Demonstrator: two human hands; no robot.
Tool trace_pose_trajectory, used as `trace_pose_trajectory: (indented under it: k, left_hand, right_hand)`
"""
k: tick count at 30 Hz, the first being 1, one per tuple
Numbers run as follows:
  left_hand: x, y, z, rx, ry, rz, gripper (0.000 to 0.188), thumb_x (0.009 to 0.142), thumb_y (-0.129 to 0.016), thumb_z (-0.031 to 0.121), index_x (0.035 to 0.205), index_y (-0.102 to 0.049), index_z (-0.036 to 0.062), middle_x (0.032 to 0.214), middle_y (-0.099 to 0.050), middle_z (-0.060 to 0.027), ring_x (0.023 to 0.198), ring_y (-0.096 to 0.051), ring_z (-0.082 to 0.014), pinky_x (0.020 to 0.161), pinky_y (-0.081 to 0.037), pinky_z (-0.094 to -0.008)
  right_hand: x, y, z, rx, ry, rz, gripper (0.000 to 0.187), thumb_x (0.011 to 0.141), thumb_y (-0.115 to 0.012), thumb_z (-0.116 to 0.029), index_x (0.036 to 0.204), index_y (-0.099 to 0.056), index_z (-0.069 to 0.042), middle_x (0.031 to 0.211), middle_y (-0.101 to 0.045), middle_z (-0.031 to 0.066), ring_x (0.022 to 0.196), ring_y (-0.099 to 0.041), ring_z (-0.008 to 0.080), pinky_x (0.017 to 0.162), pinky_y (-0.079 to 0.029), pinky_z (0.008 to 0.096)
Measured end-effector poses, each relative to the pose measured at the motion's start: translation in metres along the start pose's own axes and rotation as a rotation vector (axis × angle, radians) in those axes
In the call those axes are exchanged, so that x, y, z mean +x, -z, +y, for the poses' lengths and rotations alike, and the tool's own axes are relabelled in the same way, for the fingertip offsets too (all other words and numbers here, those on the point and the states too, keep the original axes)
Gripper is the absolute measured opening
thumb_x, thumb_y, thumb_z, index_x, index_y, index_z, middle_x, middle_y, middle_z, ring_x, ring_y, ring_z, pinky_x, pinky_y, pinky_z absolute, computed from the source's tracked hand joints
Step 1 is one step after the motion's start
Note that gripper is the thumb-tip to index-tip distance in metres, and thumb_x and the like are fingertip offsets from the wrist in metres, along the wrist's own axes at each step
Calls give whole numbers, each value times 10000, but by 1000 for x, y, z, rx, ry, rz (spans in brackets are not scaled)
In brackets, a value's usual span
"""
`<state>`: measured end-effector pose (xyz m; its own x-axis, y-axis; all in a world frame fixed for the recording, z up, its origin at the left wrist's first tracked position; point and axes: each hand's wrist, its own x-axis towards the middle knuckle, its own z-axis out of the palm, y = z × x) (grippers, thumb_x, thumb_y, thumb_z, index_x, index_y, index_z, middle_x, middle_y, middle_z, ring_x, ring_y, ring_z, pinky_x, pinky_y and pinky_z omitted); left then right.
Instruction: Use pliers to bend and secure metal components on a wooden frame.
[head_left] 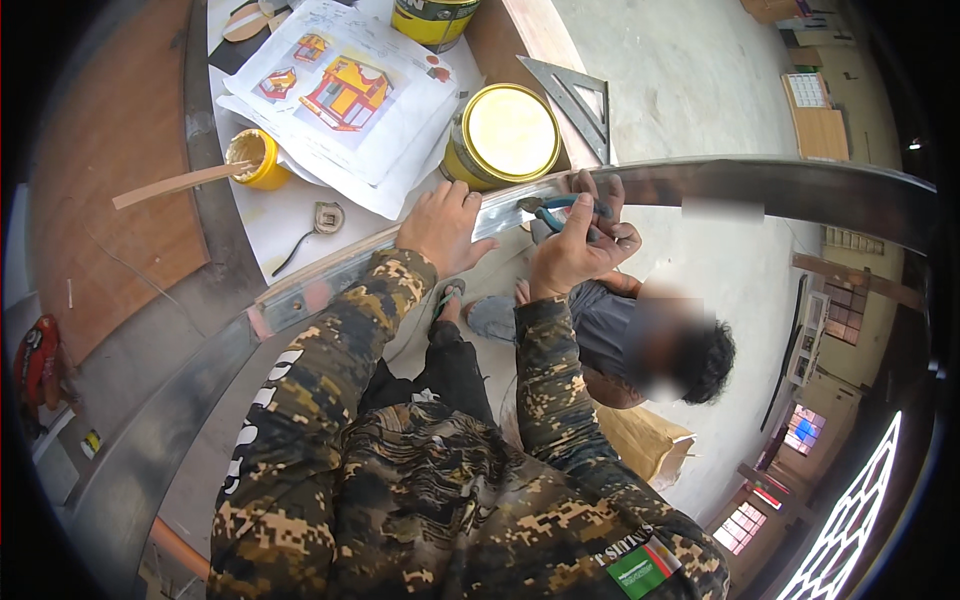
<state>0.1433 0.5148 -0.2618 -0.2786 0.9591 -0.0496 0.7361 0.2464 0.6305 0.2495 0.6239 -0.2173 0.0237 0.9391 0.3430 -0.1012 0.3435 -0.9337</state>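
A long shiny metal strip (500,210) crosses in front of me along the table's near edge. My left hand (440,228) lies over it, fingers on top and thumb down along the near side, gripping it. To its right, my right hand (582,240) is closed around blue-handled pliers (550,208). The pliers' dark jaws point left and lie against or just over the strip; whether they grip anything cannot be made out. Right behind the strip, between my hands, stands a yellow can (508,135) with a pale lid.
Printed sheets (345,110), an open yellow jar (258,160) with a wooden stick, a tape measure (325,218) and another yellow can (432,20) are on the table. A triangular square (575,105) lies behind. A person (610,330) is low beyond my right arm, near a brown bag (645,440).
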Motion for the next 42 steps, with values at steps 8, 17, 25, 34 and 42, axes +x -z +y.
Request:
trace_pose_trajectory:
  k: [8, 17, 25, 34, 42]
  left_hand:
    - [3, 4, 0, 26, -11, -5, 512, 793, -817, 383, 1114, -639, 26, 1081, -568, -112, 1092, -554, -272, 913, -477, -397]
    - [3, 6, 0, 19, -6, -25, 555, 786, -821, 391, 1173, -639, 38, 1072, -554, -114, 1065, -548, -288, 903, -475, -417]
    - [7, 9, 1, 19, -4, -19, 558, 790, -818, 397, 1180, -638, 42, 1058, -547, -108, 1048, -544, -282, 898, -474, -415]
    - [7, 9, -1, 27, 4, -25, 572, 792, -821, 394, 1201, -636, 39, 1063, -547, -106, 1052, -543, -280, 907, -471, -413]
    - [7, 10, -2, 23, 4, -16, 565, 790, -822, 387, 1196, -634, 43, 1063, -545, -107, 1059, -545, -278, 906, -474, -415]
  right_hand:
    - [-9, 5, 8, -87, 57, -96, 221, 1045, -595, -136, 922, -601, 47, 1225, -675, 240, 1047, -693, 261, 929, -529, 361]
    - [21, 29, -3, -82, -49, -162, 475, 851, -490, 122, 1306, -626, 116, 1408, -536, 195, 1201, -626, 266, 996, -503, 319]
    - [13, 18, -3, -100, -32, -117, 508, 838, -473, 128, 1325, -614, 97, 1403, -502, 157, 1196, -612, 246, 984, -515, 317]
    - [0, 5, -2, -109, 23, -24, 546, 843, -486, 106, 1378, -582, 57, 1344, -544, 152, 1158, -613, 238, 982, -517, 340]
    - [42, 12, 8, 16, 76, -449, 298, 774, -449, 123, 979, -661, 73, 1069, -660, 221, 961, -671, 266, 864, -541, 335]
